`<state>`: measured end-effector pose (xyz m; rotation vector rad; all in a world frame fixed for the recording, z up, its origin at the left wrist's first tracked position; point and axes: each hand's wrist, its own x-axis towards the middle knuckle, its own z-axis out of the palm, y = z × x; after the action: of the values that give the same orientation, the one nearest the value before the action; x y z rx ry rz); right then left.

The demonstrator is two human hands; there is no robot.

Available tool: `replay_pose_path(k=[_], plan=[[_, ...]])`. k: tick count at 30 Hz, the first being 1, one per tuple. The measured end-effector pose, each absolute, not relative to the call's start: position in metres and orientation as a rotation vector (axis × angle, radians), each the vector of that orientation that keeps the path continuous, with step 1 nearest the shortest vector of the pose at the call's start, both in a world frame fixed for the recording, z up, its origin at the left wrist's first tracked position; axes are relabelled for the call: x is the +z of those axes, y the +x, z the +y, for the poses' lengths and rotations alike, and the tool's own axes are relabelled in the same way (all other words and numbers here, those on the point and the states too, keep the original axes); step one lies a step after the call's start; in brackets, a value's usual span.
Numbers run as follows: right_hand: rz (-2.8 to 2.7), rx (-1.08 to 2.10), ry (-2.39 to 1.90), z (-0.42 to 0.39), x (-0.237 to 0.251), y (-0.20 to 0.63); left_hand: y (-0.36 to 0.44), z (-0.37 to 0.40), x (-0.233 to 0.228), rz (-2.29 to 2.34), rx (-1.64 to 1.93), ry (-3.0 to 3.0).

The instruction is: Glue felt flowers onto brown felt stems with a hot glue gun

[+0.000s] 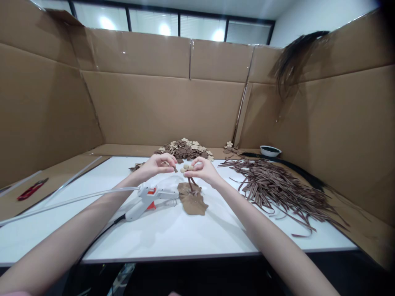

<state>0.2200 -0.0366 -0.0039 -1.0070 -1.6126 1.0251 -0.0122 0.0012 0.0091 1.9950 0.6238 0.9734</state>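
Head view: a tan flower cutout (187,167) is pinched between the right hand's (202,169) fingers, on an upright brown stem above the glue gun (148,199) on the counter (191,234). Just leftward, the left hand's (159,164) fingers are curled together, nearly touching it.

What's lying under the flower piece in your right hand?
Under the tan flower piece in the right hand, a brown stem runs down to a brown scrap on the white table. The scrap hides the tabletop beneath.
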Motion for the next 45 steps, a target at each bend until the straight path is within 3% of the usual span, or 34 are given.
replay_pose_path(k=[22,45], plan=[[-1.682,0.92,-0.977,-0.032,-0.02,0.21,0.007,-0.009,0.008,0.602,0.854,2.267],[-1.723,1.006,-0.912,-0.039,-0.016,0.208,0.013,-0.018,0.019,0.559,0.702,2.048]])
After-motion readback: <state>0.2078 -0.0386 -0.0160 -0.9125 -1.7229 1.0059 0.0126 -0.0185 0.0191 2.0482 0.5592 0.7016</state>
